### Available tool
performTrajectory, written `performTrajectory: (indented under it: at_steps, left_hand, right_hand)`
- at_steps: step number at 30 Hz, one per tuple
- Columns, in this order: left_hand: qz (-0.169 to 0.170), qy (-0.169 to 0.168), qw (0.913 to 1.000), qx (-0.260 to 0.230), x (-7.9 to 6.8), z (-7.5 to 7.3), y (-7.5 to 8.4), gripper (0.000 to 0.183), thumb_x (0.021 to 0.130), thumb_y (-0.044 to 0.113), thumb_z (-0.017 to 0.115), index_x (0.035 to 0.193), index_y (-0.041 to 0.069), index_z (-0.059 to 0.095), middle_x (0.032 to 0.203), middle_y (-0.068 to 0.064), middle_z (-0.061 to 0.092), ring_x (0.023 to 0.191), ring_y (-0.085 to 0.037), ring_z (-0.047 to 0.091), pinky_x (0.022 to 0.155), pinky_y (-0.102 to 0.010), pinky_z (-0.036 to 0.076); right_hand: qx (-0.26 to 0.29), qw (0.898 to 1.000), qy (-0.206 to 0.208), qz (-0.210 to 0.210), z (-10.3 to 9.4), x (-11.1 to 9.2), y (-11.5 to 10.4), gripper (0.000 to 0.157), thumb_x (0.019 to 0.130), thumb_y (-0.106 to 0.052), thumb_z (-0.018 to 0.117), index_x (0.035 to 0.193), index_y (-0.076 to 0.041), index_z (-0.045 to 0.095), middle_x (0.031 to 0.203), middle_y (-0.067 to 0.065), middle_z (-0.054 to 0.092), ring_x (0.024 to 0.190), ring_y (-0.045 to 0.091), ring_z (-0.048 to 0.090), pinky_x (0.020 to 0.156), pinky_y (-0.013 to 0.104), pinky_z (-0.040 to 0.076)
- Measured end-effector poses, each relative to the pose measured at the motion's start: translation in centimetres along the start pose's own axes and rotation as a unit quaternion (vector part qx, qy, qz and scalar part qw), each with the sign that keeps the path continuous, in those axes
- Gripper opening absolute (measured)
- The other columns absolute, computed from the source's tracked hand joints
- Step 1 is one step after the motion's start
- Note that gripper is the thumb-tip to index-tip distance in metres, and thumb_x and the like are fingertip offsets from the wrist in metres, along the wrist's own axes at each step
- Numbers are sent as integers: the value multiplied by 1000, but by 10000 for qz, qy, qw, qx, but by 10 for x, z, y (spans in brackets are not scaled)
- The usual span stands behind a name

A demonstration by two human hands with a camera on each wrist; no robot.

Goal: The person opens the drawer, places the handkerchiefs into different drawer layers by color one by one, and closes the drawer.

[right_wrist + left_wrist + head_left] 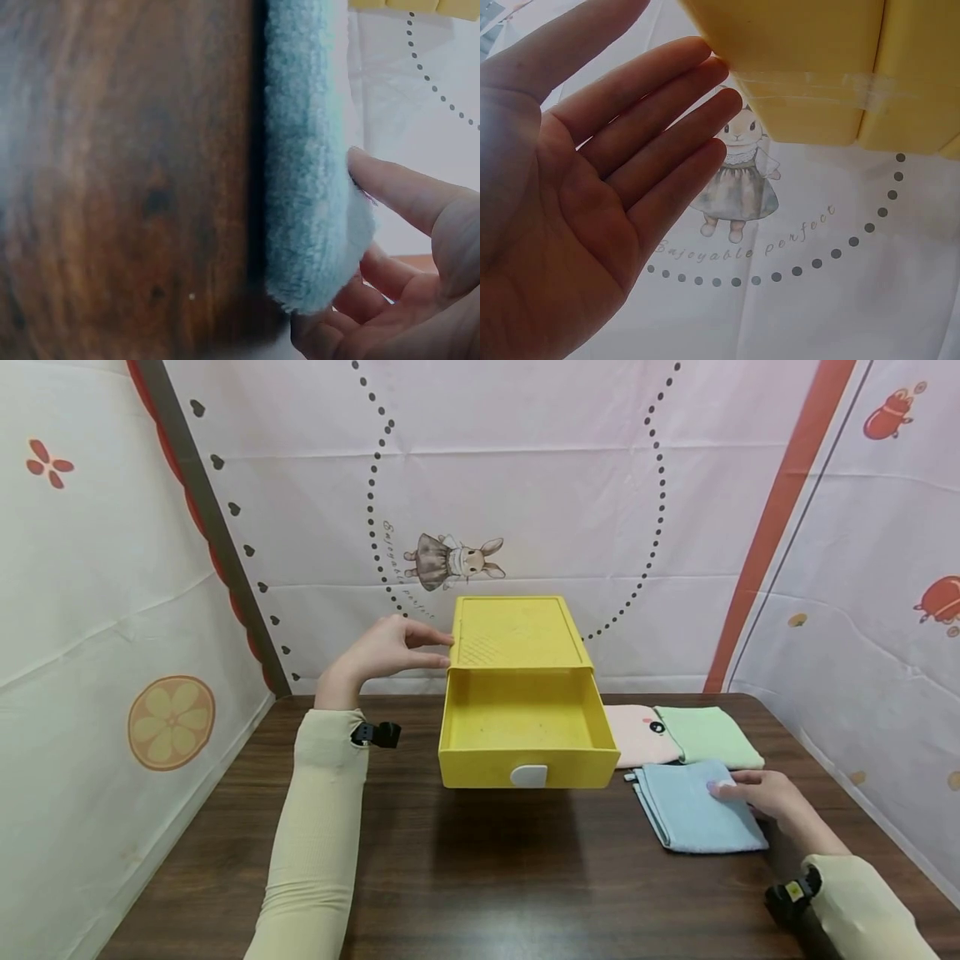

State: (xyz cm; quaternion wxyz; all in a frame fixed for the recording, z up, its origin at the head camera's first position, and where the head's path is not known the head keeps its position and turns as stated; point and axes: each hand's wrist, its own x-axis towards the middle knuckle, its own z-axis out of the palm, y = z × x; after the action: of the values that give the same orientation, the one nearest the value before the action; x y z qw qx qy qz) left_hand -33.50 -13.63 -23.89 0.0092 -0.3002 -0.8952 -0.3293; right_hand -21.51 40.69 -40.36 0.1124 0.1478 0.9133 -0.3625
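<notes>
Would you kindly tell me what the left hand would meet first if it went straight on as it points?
The left hand would most likely meet the side of the yellow drawer unit first; the fingers sit right at that side in the head view, though contact is hard to confirm.

Colours and patterns about the yellow drawer box (517,627).
White handle (529,776); light-blue cloth (701,818) at four o'clock; pink cloth (632,739) with a dark printed spot and pale-green cloth (708,735) near three; dark-brown, wood-grained tabletop (517,893) at six; pale pink backdrop (517,410) at twelve, dotted in dark grey, its rabbit print (442,562) at eleven in a grey-brown dress.
</notes>
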Motion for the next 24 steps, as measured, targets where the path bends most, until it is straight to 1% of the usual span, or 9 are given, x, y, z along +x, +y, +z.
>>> performTrajectory:
  at_steps: [4,9,16,21,24]
  left_hand:
    - [-35,17,10000,6,0,0,0,39,80,39,75,115,23,69,120,1,66,108,-15,62,93,-37,50]
    - [-44,16,10000,-24,1,1,2,38,80,37,76,115,23,69,120,1,66,108,-14,61,93,-38,50]
    - [-59,6,10000,-47,1,1,3,38,80,37,76,115,22,69,121,0,66,108,-15,61,93,-38,50]
    - [-52,9,10000,-24,0,0,3,40,79,39,75,115,23,69,120,0,66,107,-14,62,92,-37,51]
    - [-38,14,10000,7,0,0,3,40,79,40,75,115,23,69,119,1,66,107,-13,62,92,-37,51]
  right_hand:
    - [50,10000,-1,14,-1,0,0,91,82,-53,67,135,15,37,136,41,32,117,48,45,93,53,47]
    - [194,9997,10,164,-2,1,1,97,78,-58,68,136,13,37,137,41,29,116,48,44,93,53,47]
    - [260,9996,15,125,-4,-1,2,102,75,-62,69,136,12,37,137,41,29,116,51,45,89,51,49]
    - [325,9992,-22,237,-4,-3,1,106,72,-66,69,137,11,35,135,41,30,113,49,46,87,50,50]
    - [384,9989,0,260,-4,-5,0,106,73,-65,69,138,11,34,135,41,29,111,47,47,86,49,51]
